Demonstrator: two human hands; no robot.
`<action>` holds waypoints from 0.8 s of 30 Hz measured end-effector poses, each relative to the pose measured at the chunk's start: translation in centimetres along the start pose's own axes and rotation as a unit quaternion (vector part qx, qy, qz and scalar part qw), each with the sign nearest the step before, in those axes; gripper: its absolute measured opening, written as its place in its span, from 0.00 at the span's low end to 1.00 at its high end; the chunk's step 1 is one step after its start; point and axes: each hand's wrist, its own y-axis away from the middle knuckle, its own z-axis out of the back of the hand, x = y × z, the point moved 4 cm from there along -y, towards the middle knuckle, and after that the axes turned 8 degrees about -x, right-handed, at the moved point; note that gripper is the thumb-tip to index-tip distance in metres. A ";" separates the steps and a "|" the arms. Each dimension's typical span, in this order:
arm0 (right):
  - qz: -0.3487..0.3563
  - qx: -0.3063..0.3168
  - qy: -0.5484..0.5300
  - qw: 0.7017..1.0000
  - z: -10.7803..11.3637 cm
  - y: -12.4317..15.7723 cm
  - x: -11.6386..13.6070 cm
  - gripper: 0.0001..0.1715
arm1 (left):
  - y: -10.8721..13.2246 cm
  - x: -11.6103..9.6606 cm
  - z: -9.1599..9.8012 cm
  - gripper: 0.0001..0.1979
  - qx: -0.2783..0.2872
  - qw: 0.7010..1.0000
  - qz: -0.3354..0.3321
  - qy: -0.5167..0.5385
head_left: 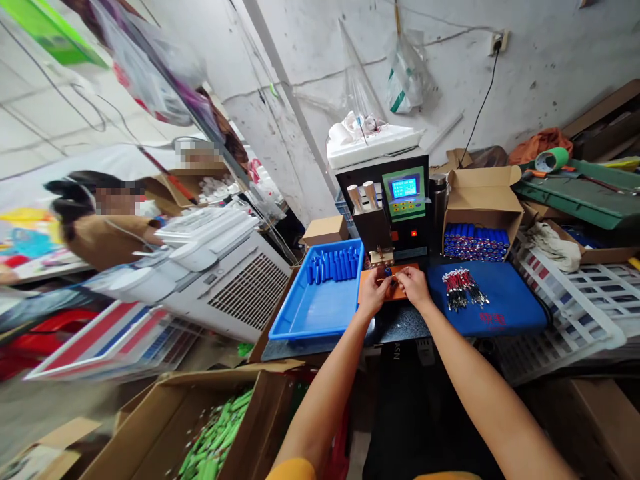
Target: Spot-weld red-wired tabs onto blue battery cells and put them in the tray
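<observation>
Both my hands meet at the orange work plate (369, 288) of a black spot welder (360, 233) with a lit blue screen. My left hand (374, 292) is closed at a small blue cylindrical battery cell (388, 271), which sits under the welder's brass-coloured electrode holders (381, 257). My right hand (413, 285) pinches a thin wire lead beside the cell; its exact contact is hard to see. Left of the plate, a blue tray (310, 323) holds several blue cells (335, 265) in rows. Red and black wire leads (463, 288) lie piled on a blue pad (515, 293) at the right.
An open cardboard box (483, 197) of blue cells stands behind the pad. White plastic crates (575, 300) flank the bench on the right. Below left, a carton (145, 427) contains green cells. An air cooler (245, 283) stands left, with another person (107, 233) beyond.
</observation>
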 end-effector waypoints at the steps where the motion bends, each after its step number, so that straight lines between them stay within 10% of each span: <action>1: -0.003 -0.001 -0.003 1.000 0.0 -0.1 -0.1 0.12 | 0.1 0.2 -0.1 0.13 0.007 1.000 0.013 0.004; 24: 0.053 -0.010 0.131 0.990 -1.4 -2.5 0.8 0.10 | 0.3 -0.2 0.0 0.16 0.008 1.000 0.004 -0.005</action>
